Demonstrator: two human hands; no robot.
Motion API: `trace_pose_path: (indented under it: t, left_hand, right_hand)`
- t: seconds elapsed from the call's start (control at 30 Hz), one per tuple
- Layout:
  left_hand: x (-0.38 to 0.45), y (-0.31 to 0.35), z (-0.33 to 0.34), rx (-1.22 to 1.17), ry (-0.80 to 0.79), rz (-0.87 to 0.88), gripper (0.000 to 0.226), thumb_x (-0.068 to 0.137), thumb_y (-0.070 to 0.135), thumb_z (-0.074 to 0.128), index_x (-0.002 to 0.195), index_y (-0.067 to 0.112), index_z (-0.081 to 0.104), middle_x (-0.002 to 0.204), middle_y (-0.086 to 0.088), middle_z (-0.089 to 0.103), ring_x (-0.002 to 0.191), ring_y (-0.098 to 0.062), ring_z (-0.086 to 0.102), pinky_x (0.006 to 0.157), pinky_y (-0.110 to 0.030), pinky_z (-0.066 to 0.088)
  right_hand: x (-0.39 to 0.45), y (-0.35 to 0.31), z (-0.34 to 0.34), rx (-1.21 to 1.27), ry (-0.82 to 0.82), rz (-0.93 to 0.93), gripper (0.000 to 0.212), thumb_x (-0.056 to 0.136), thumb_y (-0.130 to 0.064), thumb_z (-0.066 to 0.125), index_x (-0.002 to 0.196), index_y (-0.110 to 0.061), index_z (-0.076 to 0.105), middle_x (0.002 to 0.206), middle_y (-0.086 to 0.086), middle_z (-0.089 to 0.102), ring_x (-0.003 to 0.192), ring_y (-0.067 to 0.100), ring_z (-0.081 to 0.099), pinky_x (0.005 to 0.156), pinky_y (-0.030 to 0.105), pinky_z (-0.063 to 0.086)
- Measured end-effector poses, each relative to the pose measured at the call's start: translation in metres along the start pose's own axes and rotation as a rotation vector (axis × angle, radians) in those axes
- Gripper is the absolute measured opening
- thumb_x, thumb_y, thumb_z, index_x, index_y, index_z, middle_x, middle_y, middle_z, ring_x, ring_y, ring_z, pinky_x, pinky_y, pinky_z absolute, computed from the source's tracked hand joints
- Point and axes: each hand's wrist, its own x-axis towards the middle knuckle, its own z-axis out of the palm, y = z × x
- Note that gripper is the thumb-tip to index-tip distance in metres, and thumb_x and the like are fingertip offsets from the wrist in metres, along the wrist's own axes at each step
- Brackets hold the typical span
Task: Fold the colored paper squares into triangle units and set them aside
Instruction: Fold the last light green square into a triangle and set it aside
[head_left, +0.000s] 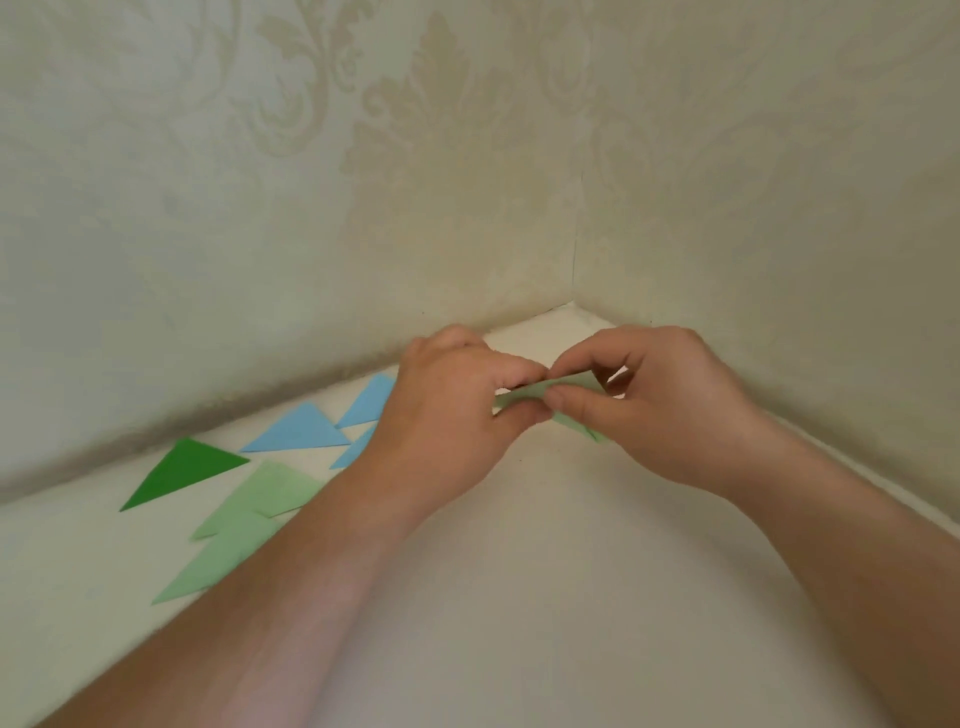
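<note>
Light green paper (524, 397) held just above table (519, 597) nr the corner, L hand (452, 410) & R hand (670, 405) both pinching it thumb-to-finger at mid fold; prob. thin, limp, creases easily, so grip at edges w/ fingertips.

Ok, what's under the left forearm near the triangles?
Under the left forearm, the light green triangles and a blue triangle lie on the table, partly covered; their hidden corners can't be seen.
</note>
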Motion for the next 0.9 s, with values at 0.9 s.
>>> trace_pose_path:
  t: [0.9]
  left_hand:
    - [0.002, 0.01, -0.001, -0.867, 0.135, -0.348, 0.01, 0.098, 0.016, 0.068, 0.103, 0.022, 0.075, 0.081, 0.001, 0.078, 0.064, -0.015, 0.067, 0.065, -0.025, 0.05]
  right_hand:
    - [0.008, -0.005, -0.006, 0.587, 0.166, 0.095, 0.021, 0.091, -0.003, 0.072, 0.084, -0.022, 0.077, 0.066, 0.002, 0.066, 0.057, 0.016, 0.06, 0.061, 0.031, 0.056]
